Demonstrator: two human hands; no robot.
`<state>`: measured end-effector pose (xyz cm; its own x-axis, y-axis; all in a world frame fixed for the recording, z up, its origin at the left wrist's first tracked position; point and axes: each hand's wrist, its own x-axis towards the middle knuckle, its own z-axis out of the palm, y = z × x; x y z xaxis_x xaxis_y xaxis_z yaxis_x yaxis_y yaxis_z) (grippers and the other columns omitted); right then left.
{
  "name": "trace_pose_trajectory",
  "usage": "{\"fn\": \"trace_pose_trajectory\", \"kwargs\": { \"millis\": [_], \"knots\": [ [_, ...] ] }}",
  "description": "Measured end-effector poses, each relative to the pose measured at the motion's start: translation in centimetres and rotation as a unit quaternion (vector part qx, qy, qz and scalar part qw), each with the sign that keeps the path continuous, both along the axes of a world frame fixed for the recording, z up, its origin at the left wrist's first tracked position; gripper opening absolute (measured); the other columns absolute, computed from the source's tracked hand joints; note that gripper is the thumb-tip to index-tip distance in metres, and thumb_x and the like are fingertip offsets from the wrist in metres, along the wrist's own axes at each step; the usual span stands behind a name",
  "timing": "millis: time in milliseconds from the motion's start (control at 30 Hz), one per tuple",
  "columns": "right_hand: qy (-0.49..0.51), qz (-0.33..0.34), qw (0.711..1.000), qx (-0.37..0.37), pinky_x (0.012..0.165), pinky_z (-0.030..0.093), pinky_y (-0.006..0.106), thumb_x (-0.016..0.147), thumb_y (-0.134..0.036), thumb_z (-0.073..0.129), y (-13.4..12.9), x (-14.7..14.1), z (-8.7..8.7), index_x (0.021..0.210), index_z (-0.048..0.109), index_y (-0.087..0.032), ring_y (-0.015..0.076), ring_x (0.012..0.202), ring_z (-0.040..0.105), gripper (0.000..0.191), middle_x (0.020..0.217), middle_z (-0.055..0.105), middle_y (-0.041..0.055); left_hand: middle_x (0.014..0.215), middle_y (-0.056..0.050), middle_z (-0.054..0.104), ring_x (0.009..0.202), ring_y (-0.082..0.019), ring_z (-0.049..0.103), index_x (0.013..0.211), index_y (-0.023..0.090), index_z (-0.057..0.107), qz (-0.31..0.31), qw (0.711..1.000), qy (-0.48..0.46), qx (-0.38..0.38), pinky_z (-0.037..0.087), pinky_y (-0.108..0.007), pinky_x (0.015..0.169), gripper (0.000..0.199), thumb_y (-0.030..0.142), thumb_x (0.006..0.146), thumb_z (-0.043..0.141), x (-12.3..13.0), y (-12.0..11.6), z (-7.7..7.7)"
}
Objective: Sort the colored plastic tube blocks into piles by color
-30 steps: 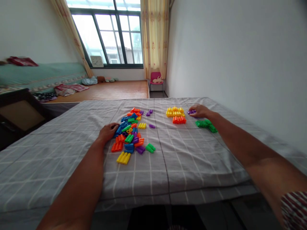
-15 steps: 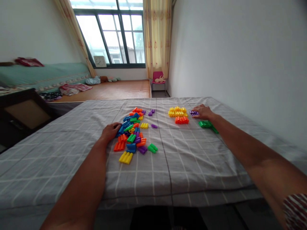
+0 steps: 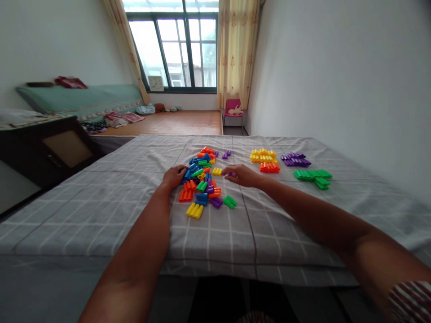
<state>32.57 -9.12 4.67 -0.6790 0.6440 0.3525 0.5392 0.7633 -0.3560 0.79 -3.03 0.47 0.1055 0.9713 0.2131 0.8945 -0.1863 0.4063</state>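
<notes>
My left hand [image 3: 175, 176] rests against the left edge of a mixed pile of plastic tube-shaped blocks. Its fingers lie loosely on the blue blocks [image 3: 188, 174] there, and their tips are partly hidden. My right hand [image 3: 240, 175] is low over the cloth just right of the pile, palm down with fingers apart. Under its fingers a purple block [image 3: 232, 174] shows in part; a firm grip on it is not visible. A yellow block [image 3: 217, 171] lies just left of those fingertips. Nearer me are green blocks [image 3: 230, 202] and a yellow block group [image 3: 195, 210].
Sorted groups lie to the right on the checked cloth [image 3: 286, 224]: yellow blocks [image 3: 263, 156], orange blocks [image 3: 270, 168], purple blocks [image 3: 295, 159] and green blocks [image 3: 313, 176]. Small purple blocks [image 3: 226, 154] sit behind the pile. A wall [image 3: 336, 80] runs along the right.
My right hand has left the purple group on the right and come left to the single purple block beside the pile. My left hand stays at the pile. The view has shifted left.
</notes>
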Motion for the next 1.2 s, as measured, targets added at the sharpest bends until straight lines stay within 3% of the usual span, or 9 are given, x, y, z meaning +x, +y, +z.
{"fn": "trace_pose_trajectory", "kwargs": {
  "millis": [167, 300, 433, 567, 667, 767, 933, 1100, 1200],
  "knots": [
    [-0.021, 0.007, 1.0, 0.017, 0.072, 0.045, 0.027, 0.085, -0.034, 0.061, -2.0, -5.2, 0.6, 0.103, 0.064, -0.02, 0.0159, 0.082, 0.061, 0.022, 0.097, 0.067, 0.0057, 0.109, -0.003, 0.071, 0.1, -0.02, 0.063, 0.111, 0.024, 0.069, 0.004, 1.0, -0.011, 0.002, 0.046, -0.025, 0.08, 0.036, 0.038, 0.087, 0.045, 0.2, -0.2, 0.1],
    [-0.082, -0.009, 0.996, 0.021, 0.072, 0.044, 0.027, 0.075, -0.03, 0.072, -1.7, -6.5, 0.6, 0.102, 0.064, -0.019, 0.0179, 0.086, 0.06, 0.03, 0.099, 0.066, 0.0064, 0.108, -0.002, 0.071, 0.1, -0.02, 0.063, 0.109, 0.025, 0.07, 0.003, 1.0, -0.016, 0.002, 0.046, -0.025, 0.08, 0.034, 0.036, 0.087, 0.047, 0.5, -0.7, 0.6],
    [-0.11, -0.083, 0.99, 0.007, 0.07, 0.044, 0.026, 0.077, -0.026, 0.067, -0.4, -4.4, 0.6, 0.1, 0.065, -0.02, 0.0174, 0.081, 0.062, 0.023, 0.092, 0.07, 0.0047, 0.109, -0.002, 0.071, 0.1, -0.02, 0.062, 0.109, 0.025, 0.07, 0.006, 1.0, -0.012, 0.002, 0.046, -0.025, 0.079, 0.034, 0.036, 0.087, 0.047, 0.6, -0.9, 0.7],
    [-0.166, -0.253, 0.952, -0.04, 0.063, 0.044, 0.027, 0.081, -0.049, 0.062, 0.8, -0.2, 0.7, 0.098, 0.068, -0.024, 0.02, 0.075, 0.064, 0.031, 0.087, 0.072, 0.0059, 0.108, -0.003, 0.071, 0.099, -0.021, 0.063, 0.109, 0.025, 0.07, 0.003, 1.0, -0.014, -0.002, 0.046, -0.025, 0.078, 0.035, 0.036, 0.086, 0.046, 0.4, -0.4, 0.5],
    [-0.184, -0.299, 0.935, -0.054, 0.065, 0.045, 0.03, 0.082, -0.06, 0.055, 1.3, 2.6, 0.7, 0.088, 0.071, -0.023, 0.0222, 0.077, 0.065, 0.041, 0.085, 0.072, 0.009, 0.107, -0.002, 0.071, 0.098, -0.02, 0.063, 0.109, 0.025, 0.07, 0.0, 1.0, -0.008, 0.0, 0.046, -0.025, 0.078, 0.035, 0.036, 0.086, 0.046, 0.3, 0.0, 0.3],
    [-0.135, -0.239, 0.96, -0.053, 0.069, 0.047, 0.029, 0.086, -0.051, 0.055, 1.7, 4.7, 0.6, 0.098, 0.071, -0.023, 0.0199, 0.08, 0.065, 0.034, 0.092, 0.072, 0.0074, 0.106, -0.002, 0.072, 0.097, -0.02, 0.063, 0.108, 0.025, 0.07, -0.003, 1.0, -0.001, 0.004, 0.046, -0.024, 0.077, 0.036, 0.038, 0.086, 0.045, 0.1, 0.2, 0.2],
    [-0.123, -0.017, 0.981, -0.15, 0.071, 0.05, 0.024, 0.07, -0.027, 0.074, 1.6, 6.1, 0.3, 0.118, 0.064, -0.026, 0.0161, 0.089, 0.065, 0.049, 0.122, 0.063, 0.0036, 0.105, -0.004, 0.072, 0.095, -0.02, 0.064, 0.108, 0.024, 0.07, -0.005, 1.0, 0.0, -0.001, 0.046, -0.025, 0.077, 0.039, 0.042, 0.087, 0.043, -0.1, 0.3, 0.2],
    [-0.144, -0.064, 0.978, -0.138, 0.069, 0.048, 0.024, 0.072, -0.025, 0.072, 1.0, 5.8, 0.2, 0.109, 0.068, -0.023, 0.0148, 0.077, 0.065, 0.037, 0.09, 0.071, 0.002, 0.105, -0.004, 0.072, 0.095, -0.021, 0.064, 0.108, 0.024, 0.07, -0.006, 1.0, 0.005, 0.001, 0.046, -0.025, 0.077, 0.04, 0.043, 0.085, 0.044, -0.5, 0.6, 0.0],
    [-0.123, -0.077, 0.98, -0.135, 0.067, 0.048, 0.023, 0.072, -0.034, 0.071, 1.6, 7.7, 0.9, 0.107, 0.068, -0.023, 0.0143, 0.076, 0.064, 0.037, 0.094, 0.071, 0.0024, 0.104, -0.004, 0.072, 0.095, -0.021, 0.064, 0.108, 0.024, 0.07, -0.008, 1.0, 0.006, 0.002, 0.046, -0.025, 0.075, 0.041, 0.044, 0.086, 0.042, -0.5, 0.7, 0.0]
  ]
}}
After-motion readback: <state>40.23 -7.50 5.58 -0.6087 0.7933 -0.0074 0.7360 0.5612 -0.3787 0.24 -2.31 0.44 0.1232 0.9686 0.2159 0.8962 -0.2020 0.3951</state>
